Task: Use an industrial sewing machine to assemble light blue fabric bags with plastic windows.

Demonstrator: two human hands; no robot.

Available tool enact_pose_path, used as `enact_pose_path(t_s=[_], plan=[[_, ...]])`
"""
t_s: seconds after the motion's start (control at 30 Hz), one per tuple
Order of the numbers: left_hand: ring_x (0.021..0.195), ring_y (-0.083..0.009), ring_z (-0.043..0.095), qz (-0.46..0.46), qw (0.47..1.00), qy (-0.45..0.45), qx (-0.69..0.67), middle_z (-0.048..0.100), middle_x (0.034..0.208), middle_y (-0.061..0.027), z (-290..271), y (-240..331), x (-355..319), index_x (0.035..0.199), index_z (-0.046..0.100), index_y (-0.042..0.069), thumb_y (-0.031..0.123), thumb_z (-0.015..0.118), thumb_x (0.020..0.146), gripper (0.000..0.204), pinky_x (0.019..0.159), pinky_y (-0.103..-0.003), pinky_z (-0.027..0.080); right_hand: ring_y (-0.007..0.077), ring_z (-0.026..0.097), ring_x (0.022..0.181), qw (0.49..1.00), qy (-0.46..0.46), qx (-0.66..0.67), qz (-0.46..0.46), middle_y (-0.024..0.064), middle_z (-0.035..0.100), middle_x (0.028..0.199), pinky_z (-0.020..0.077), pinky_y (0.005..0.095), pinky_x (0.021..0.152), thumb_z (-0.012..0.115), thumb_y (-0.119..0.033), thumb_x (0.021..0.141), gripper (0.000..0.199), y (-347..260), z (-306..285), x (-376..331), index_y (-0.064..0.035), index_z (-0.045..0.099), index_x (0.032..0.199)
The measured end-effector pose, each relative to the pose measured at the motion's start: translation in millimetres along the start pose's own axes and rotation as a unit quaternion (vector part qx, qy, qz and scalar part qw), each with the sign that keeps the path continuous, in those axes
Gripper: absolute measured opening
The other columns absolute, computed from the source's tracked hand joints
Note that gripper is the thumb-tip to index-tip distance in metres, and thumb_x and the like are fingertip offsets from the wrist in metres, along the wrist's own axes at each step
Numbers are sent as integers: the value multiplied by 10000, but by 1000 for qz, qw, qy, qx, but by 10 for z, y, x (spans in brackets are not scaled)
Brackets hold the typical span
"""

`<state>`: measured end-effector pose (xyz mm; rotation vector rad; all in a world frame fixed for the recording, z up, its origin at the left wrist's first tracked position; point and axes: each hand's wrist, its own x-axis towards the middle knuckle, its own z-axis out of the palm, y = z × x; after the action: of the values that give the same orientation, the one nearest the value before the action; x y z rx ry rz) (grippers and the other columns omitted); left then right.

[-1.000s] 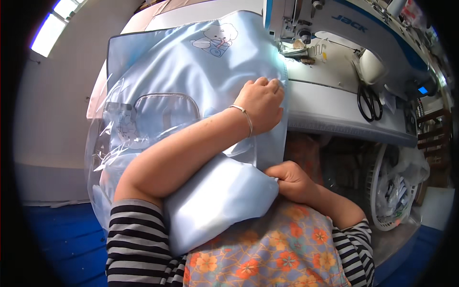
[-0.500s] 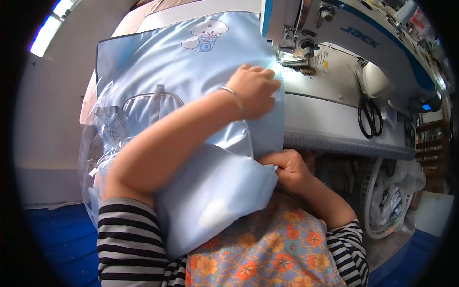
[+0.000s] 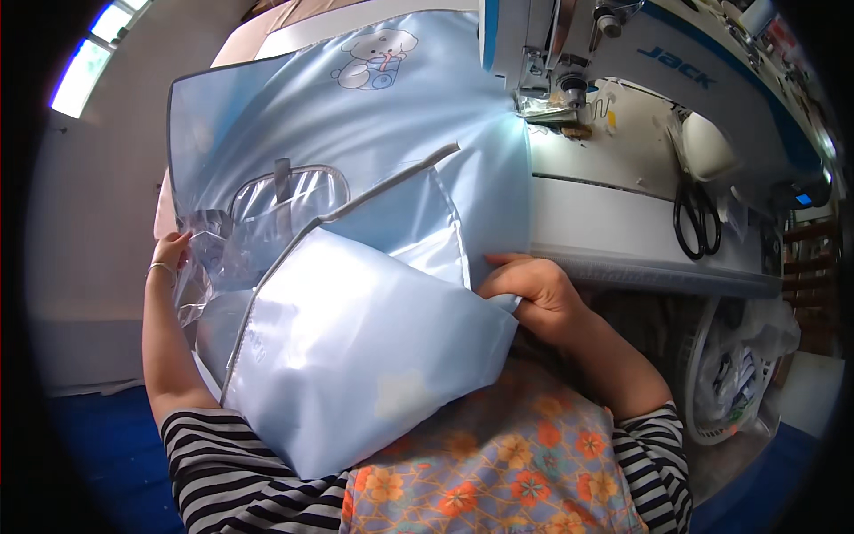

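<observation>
in the head view, we look down on a large light blue glossy fabric piece (image 3: pixel 374 169) spread from the sewing machine table (image 3: pixel 623 231) down onto our lap. it has grey binding along its edges, a small cartoon animal print (image 3: pixel 374 60) near its far end, and a clear plastic pocket (image 3: pixel 285 200) with a grey tab stitched onto its left half. the near part of the fabric is folded over toward us and lies pale and shiny over our floral apron (image 3: pixel 516 472).

our left hand (image 3: pixel 171 254) is out at the left edge of the fabric, fingers partly curled, touching the crinkled clear plastic there; we cannot tell whether it truly grips it, since the plastic hides the fingertips. a thin bracelet sits on that wrist.

our right hand (image 3: pixel 534 294) is closed around the right edge of the folded fabric, just below the front rim of the table, thumb on top and fingers tucked under the cloth.

the far right corner of the fabric reaches the presser foot (image 3: pixel 543 102) of the white and blue sewing machine (image 3: pixel 640 62). black scissors (image 3: pixel 696 222) lie on the table to the right, well apart from both hands. our sleeves are striped black and white.
</observation>
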<state>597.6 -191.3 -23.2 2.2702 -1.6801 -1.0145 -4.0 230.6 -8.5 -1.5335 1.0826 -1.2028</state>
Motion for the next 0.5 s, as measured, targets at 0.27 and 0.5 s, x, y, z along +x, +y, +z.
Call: enact_pose_path(t_s=[0.27,0.5], plan=[[855,-393,639,363,729,452,365,670,912,-193,-1842,1160,134,897,679,62,261,574,885,225,764,-460,517,278,659,807,1000,3,21,-11,121,678,814,461,400,937,603,-102,863,141,-21,-65,-160,-12,685,932],[1068,-358,605,273,735,407,469,645,1141,-143,-1100,1841,-30,1151,646,126,150,515,877,305,923,-432,487,271,648,972,994,-3,65,92,148,693,972,444,363,941,555,-63,870,172,-119,31,39,40,673,941]])
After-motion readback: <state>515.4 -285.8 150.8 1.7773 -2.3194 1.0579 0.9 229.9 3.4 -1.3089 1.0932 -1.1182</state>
